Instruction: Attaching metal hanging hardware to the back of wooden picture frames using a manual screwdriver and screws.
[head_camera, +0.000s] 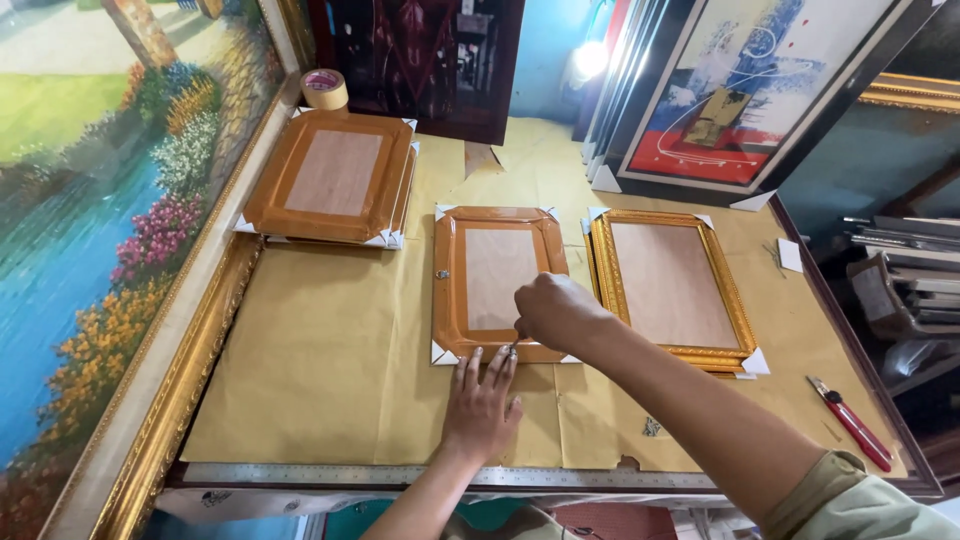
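Head view: left hand flat on brown paper-covered table, fingers spread and empty, fingertips touching lower edge of orange-brown frame lying back-up at table centre. Right hand closed over frame's lower border, seemingly pinching something small and thin; exactly what, impossible to tell. Likely light and rigid, glossy moulding probably slippery, white corner protectors loose-looking; best gripped by the long side rails, not the thin backing panel. Gold frame just beside on the right, stacked frames and tape roll further back left, red-handled cutter well apart at right edge.
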